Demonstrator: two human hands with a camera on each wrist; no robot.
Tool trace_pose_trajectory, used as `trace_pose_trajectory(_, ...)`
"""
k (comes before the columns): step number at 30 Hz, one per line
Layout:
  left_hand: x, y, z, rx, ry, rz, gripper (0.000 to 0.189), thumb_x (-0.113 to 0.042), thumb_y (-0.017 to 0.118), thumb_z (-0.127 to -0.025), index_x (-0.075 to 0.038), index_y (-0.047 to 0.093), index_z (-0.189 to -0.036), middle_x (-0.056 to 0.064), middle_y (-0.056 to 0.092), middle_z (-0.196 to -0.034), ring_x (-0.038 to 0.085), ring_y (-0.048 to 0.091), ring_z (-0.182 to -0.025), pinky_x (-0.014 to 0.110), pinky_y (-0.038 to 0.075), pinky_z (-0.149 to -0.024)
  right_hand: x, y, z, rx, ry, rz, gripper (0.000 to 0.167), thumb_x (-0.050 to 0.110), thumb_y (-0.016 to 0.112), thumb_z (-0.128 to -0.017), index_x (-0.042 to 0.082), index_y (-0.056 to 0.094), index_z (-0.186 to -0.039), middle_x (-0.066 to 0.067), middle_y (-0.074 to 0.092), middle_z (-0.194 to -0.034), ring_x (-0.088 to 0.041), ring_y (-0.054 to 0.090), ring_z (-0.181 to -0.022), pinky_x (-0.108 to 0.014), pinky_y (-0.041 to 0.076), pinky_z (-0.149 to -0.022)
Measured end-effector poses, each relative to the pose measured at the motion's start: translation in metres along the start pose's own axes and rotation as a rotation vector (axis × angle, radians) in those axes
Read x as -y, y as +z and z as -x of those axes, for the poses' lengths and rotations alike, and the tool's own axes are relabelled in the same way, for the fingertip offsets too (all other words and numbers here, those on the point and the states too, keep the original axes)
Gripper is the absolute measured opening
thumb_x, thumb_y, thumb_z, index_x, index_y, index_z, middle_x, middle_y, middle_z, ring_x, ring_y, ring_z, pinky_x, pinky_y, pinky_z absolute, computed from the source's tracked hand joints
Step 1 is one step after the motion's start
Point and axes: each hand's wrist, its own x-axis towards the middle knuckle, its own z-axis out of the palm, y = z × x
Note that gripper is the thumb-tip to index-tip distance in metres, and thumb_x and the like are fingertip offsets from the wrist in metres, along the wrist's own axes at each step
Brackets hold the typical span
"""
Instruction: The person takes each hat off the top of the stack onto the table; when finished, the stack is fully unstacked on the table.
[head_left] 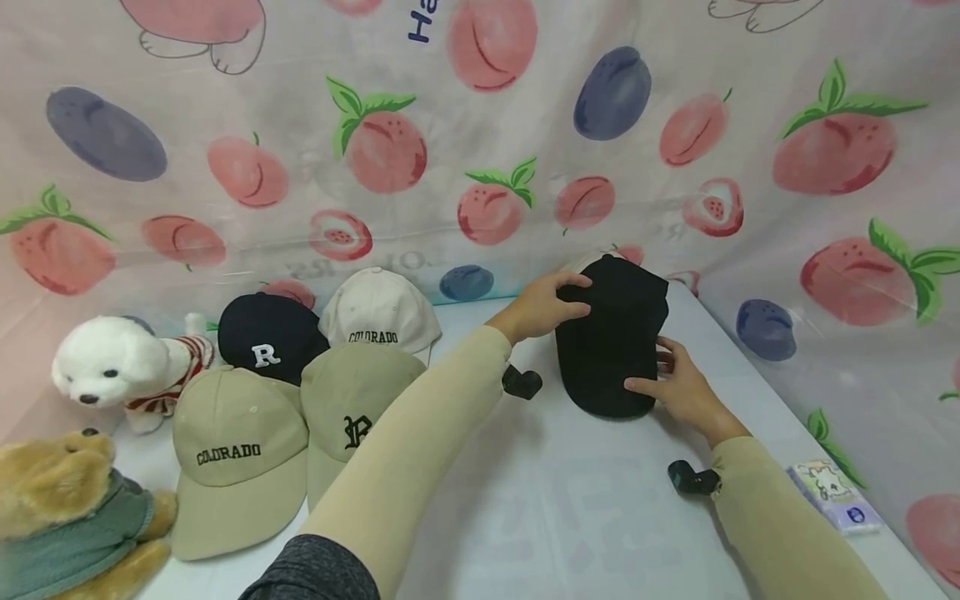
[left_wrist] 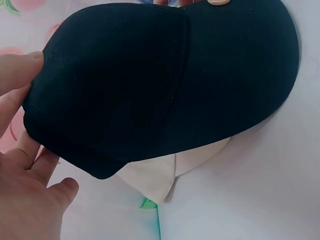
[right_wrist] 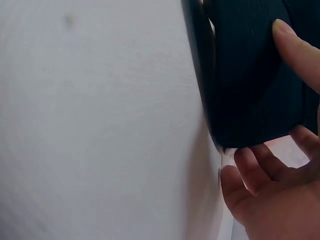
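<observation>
A plain black baseball cap (head_left: pixel 611 333) is held between both hands at the back right of the table, its brim toward me. My left hand (head_left: pixel 542 305) grips the crown's left edge; in the left wrist view its fingers reach behind the fabric. With the thumb on the brim and the other fingers round its edge, my right hand (head_left: pixel 684 390) pinches the cap's lower right side. A pale beige cap (left_wrist: pixel 155 180) lies behind the black one, mostly hidden by it.
Left on the white table (head_left: pixel 525 517) are a navy cap (head_left: pixel 270 329), a cream cap (head_left: pixel 378 308), two khaki caps, a white plush dog (head_left: pixel 112 362) and a brown plush bear (head_left: pixel 52 483). A small packet (head_left: pixel 834 496) lies at the right edge. Fruit-print curtains stand behind.
</observation>
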Motion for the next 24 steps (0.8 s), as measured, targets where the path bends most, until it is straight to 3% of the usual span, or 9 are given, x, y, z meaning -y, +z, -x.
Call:
trace_pose_trajectory(7, 0.002, -0.004, 0.005, -0.031, -0.009, -0.008, 0.037, -0.02, 0.066, -0.098, -0.016, 0.061, -0.135, 0.004, 0.046, -0.15, 0.021, 0.037, -0.14, 0.038, 0.037, -0.109, 0.004, -0.002, 0.004, -0.046, -0.014, -0.048, 0.1, 0.034, 0.077, -0.09, 0.002, 0.01, -0.157, -0.033, 0.033, -0.147, -0.047, 0.04, -0.131, -0.053, 0.042, -0.099)
trace_pose_trajectory(14, 0.006, -0.012, 0.013, -0.053, 0.031, -0.029, 0.028, -0.016, 0.064, -0.099, -0.018, 0.064, -0.127, 0.002, 0.052, -0.143, 0.018, 0.043, -0.133, 0.032, 0.04, -0.104, 0.013, -0.004, 0.01, -0.065, -0.033, -0.062, 0.09, 0.033, 0.077, -0.09, 0.0, 0.02, -0.152, -0.03, 0.033, -0.147, -0.043, 0.043, -0.126, -0.032, 0.045, -0.087)
trace_pose_trajectory(19, 0.004, -0.02, 0.021, -0.025, 0.067, -0.044, 0.026, -0.014, 0.064, -0.099, -0.015, 0.063, -0.125, 0.005, 0.055, -0.137, 0.019, 0.05, -0.118, 0.032, 0.043, -0.097, 0.019, -0.001, 0.014, -0.05, -0.05, -0.068, 0.077, 0.03, 0.077, -0.091, -0.005, 0.03, -0.141, -0.03, 0.034, -0.147, -0.042, 0.043, -0.125, -0.02, 0.044, -0.081)
trace_pose_trajectory(24, -0.001, -0.032, 0.031, 0.018, 0.101, -0.049, 0.031, -0.012, 0.062, -0.099, -0.013, 0.062, -0.129, 0.006, 0.054, -0.139, 0.022, 0.053, -0.116, 0.031, 0.044, -0.097, 0.027, -0.001, 0.019, -0.009, -0.071, -0.078, 0.073, 0.03, 0.077, -0.091, -0.004, 0.033, -0.139, -0.028, 0.037, -0.145, -0.041, 0.046, -0.125, -0.02, 0.047, -0.08)
